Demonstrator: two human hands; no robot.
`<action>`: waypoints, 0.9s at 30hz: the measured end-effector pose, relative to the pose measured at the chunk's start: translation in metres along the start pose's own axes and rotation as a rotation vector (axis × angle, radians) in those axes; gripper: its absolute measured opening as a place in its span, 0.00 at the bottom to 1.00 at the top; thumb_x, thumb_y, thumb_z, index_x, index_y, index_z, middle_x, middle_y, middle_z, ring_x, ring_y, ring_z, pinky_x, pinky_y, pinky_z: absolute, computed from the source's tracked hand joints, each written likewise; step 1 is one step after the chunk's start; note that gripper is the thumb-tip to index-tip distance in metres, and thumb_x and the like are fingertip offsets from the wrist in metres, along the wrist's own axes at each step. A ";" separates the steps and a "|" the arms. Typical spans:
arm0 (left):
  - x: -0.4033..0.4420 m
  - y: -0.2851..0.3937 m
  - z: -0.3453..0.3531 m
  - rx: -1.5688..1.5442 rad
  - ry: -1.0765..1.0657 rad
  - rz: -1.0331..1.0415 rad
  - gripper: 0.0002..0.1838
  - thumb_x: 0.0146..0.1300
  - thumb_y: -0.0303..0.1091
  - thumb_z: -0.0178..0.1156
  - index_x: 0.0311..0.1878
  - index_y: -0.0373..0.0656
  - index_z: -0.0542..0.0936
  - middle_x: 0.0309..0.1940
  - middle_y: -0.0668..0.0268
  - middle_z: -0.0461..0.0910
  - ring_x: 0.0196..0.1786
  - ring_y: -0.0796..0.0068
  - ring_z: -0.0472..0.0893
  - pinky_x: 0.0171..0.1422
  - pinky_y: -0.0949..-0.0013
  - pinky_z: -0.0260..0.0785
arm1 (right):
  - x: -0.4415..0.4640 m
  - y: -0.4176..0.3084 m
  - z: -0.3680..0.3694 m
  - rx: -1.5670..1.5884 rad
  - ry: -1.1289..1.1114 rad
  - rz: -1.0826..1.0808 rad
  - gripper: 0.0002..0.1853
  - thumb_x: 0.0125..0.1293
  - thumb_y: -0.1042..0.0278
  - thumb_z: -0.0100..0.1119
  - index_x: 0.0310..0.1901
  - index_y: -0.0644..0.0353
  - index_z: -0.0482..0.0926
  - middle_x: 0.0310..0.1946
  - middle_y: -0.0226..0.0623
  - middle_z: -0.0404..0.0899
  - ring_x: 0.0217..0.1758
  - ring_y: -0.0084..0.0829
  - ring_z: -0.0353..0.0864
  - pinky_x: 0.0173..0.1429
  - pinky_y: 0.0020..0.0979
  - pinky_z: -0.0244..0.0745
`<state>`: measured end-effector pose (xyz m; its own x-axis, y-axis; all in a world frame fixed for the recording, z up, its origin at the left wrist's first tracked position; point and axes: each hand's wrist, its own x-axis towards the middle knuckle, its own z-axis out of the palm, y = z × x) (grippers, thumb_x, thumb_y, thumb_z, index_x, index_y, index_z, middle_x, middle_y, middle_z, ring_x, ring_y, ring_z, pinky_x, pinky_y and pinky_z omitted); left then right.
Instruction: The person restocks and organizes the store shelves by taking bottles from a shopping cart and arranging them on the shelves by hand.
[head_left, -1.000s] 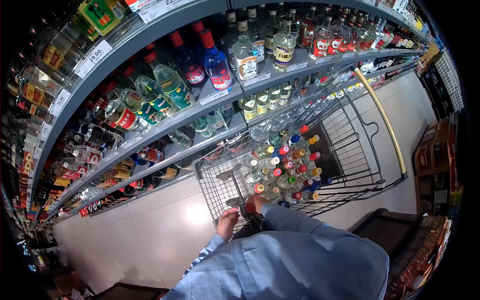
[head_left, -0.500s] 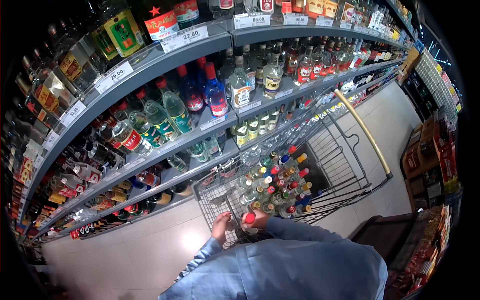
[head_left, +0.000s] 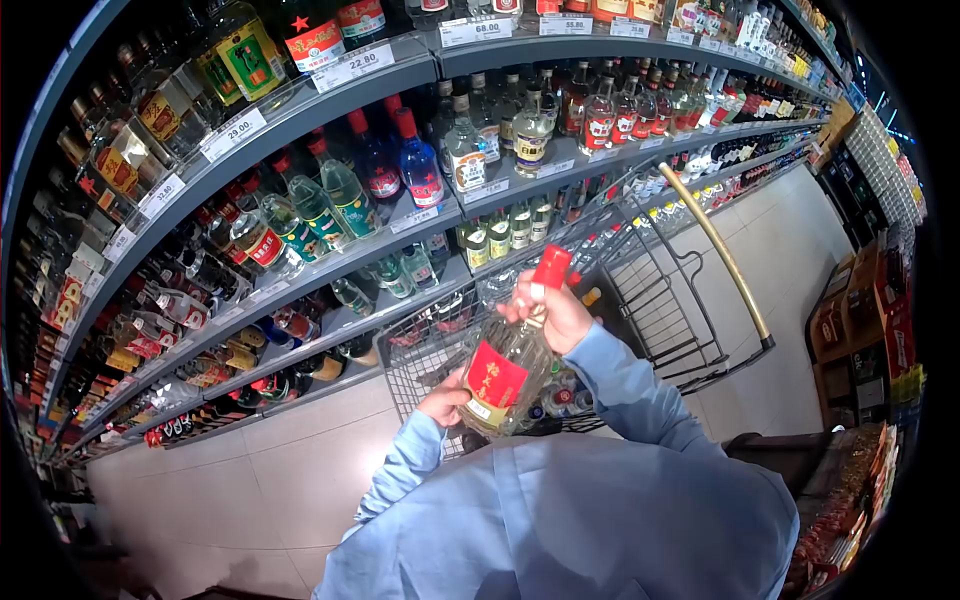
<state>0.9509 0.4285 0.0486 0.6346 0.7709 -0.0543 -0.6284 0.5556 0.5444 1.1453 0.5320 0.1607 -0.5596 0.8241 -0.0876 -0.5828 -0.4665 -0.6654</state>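
A clear glass liquor bottle with a red cap and a red and gold label is tilted in front of me, above the shopping cart. Around its neck, just below the red cap, my right hand is closed. My left hand grips the lower side of the same bottle, near the label. Beneath it stands the wire shopping cart, which carries bottles; most of them are hidden behind the held bottle and my arms.
Long grey shelves packed with liquor bottles curve along the left and far side, with price tags on their edges. The cart's gold handle points right. Pale floor tiles lie at lower left, and stacked boxes stand at right.
The red-capped bottle has come up out of the cart area and tilted, its label now showing. My right hand has risen with it, and my left hand now holds its lower side.
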 end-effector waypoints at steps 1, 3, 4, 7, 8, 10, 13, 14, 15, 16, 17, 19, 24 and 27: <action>0.004 0.004 0.014 0.085 -0.017 -0.040 0.47 0.41 0.39 0.68 0.63 0.34 0.56 0.56 0.49 0.68 0.56 0.56 0.72 0.62 0.54 0.63 | 0.001 -0.007 -0.005 0.101 0.015 0.045 0.06 0.61 0.68 0.52 0.29 0.57 0.68 0.20 0.28 0.68 0.27 0.28 0.73 0.56 0.36 0.67; 0.021 0.007 0.029 0.019 -0.125 -0.113 0.47 0.39 0.33 0.66 0.64 0.34 0.54 0.57 0.47 0.66 0.57 0.52 0.71 0.62 0.52 0.62 | 0.004 -0.016 -0.015 0.198 -0.021 0.102 0.09 0.63 0.63 0.50 0.27 0.55 0.66 0.19 0.26 0.66 0.28 0.26 0.73 0.55 0.35 0.67; 0.025 0.006 0.041 -0.024 -0.070 -0.183 0.48 0.38 0.32 0.65 0.65 0.36 0.53 0.58 0.46 0.65 0.57 0.51 0.71 0.62 0.52 0.62 | 0.006 -0.023 -0.018 0.165 -0.095 0.096 0.11 0.64 0.62 0.49 0.25 0.54 0.65 0.19 0.26 0.66 0.27 0.24 0.72 0.54 0.34 0.67; 0.043 -0.008 0.077 0.019 0.087 -0.085 0.44 0.43 0.29 0.63 0.65 0.38 0.52 0.55 0.48 0.68 0.55 0.50 0.73 0.58 0.50 0.66 | 0.006 -0.043 -0.024 0.125 -0.307 0.070 0.14 0.64 0.56 0.51 0.27 0.55 0.66 0.21 0.27 0.68 0.26 0.24 0.72 0.50 0.33 0.72; 0.046 -0.015 0.082 0.017 0.135 -0.068 0.42 0.45 0.26 0.61 0.64 0.38 0.51 0.54 0.48 0.68 0.54 0.52 0.73 0.57 0.50 0.67 | 0.008 -0.045 -0.031 0.141 -0.330 0.088 0.16 0.65 0.52 0.50 0.28 0.55 0.66 0.20 0.27 0.68 0.26 0.24 0.73 0.49 0.33 0.73; 0.053 -0.022 0.090 0.004 0.109 -0.045 0.42 0.45 0.25 0.61 0.64 0.38 0.52 0.54 0.48 0.68 0.53 0.52 0.74 0.57 0.50 0.67 | 0.003 -0.053 -0.033 0.120 -0.326 0.083 0.16 0.65 0.52 0.50 0.29 0.56 0.66 0.19 0.28 0.69 0.26 0.24 0.74 0.49 0.33 0.73; 0.060 -0.027 0.102 0.009 0.101 -0.016 0.41 0.46 0.24 0.61 0.64 0.38 0.53 0.54 0.50 0.69 0.55 0.55 0.73 0.58 0.53 0.67 | 0.001 -0.061 -0.035 0.060 -0.357 0.069 0.14 0.64 0.53 0.51 0.34 0.56 0.67 0.20 0.28 0.71 0.29 0.26 0.78 0.48 0.33 0.75; 0.061 -0.028 0.107 0.000 0.113 -0.011 0.40 0.46 0.23 0.61 0.64 0.39 0.54 0.54 0.52 0.69 0.56 0.57 0.72 0.59 0.54 0.66 | 0.000 -0.063 -0.037 0.032 -0.326 0.075 0.15 0.63 0.53 0.52 0.34 0.56 0.66 0.20 0.28 0.71 0.29 0.26 0.78 0.49 0.34 0.74; 0.062 -0.028 0.109 -0.007 0.125 -0.004 0.39 0.47 0.23 0.62 0.63 0.40 0.55 0.54 0.54 0.69 0.57 0.58 0.71 0.60 0.55 0.66 | -0.001 -0.065 -0.038 0.003 -0.296 0.082 0.16 0.62 0.52 0.53 0.35 0.56 0.65 0.20 0.27 0.70 0.30 0.26 0.78 0.50 0.35 0.74; 0.062 -0.029 0.110 0.010 0.143 -0.002 0.40 0.46 0.23 0.61 0.63 0.39 0.54 0.54 0.52 0.69 0.56 0.57 0.72 0.59 0.54 0.66 | -0.001 -0.066 -0.038 -0.002 -0.275 0.085 0.14 0.62 0.55 0.54 0.36 0.56 0.65 0.21 0.28 0.71 0.30 0.27 0.79 0.48 0.34 0.75; 0.062 -0.029 0.109 0.027 0.162 -0.002 0.41 0.45 0.23 0.61 0.64 0.38 0.53 0.55 0.51 0.68 0.55 0.55 0.72 0.59 0.53 0.66 | -0.001 -0.067 -0.039 -0.023 -0.268 0.078 0.14 0.63 0.55 0.54 0.35 0.56 0.65 0.21 0.28 0.71 0.30 0.27 0.78 0.48 0.34 0.75; 0.062 -0.029 0.108 0.072 0.185 -0.009 0.42 0.44 0.23 0.61 0.64 0.36 0.52 0.55 0.49 0.68 0.55 0.54 0.73 0.58 0.52 0.67 | -0.004 -0.069 -0.036 -0.066 -0.252 0.063 0.13 0.63 0.57 0.53 0.35 0.55 0.64 0.20 0.27 0.70 0.30 0.26 0.78 0.47 0.34 0.75; 0.055 -0.013 0.108 0.196 0.164 -0.029 0.46 0.42 0.25 0.65 0.65 0.37 0.51 0.55 0.49 0.68 0.55 0.56 0.73 0.59 0.54 0.66 | -0.012 -0.071 -0.020 -0.120 -0.277 0.008 0.10 0.62 0.60 0.53 0.33 0.53 0.63 0.18 0.24 0.64 0.25 0.22 0.72 0.41 0.32 0.74; 0.056 -0.014 0.107 0.073 0.108 0.020 0.47 0.42 0.26 0.67 0.64 0.37 0.51 0.55 0.49 0.68 0.54 0.57 0.73 0.59 0.55 0.66 | -0.013 -0.073 -0.009 -0.182 -0.283 0.030 0.11 0.62 0.59 0.53 0.33 0.53 0.63 0.18 0.24 0.64 0.24 0.22 0.72 0.41 0.32 0.74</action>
<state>1.0438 0.4302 0.1277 0.5676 0.8129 -0.1305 -0.6038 0.5187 0.6053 1.2000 0.5583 0.2037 -0.7314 0.6769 0.0828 -0.4628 -0.4035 -0.7893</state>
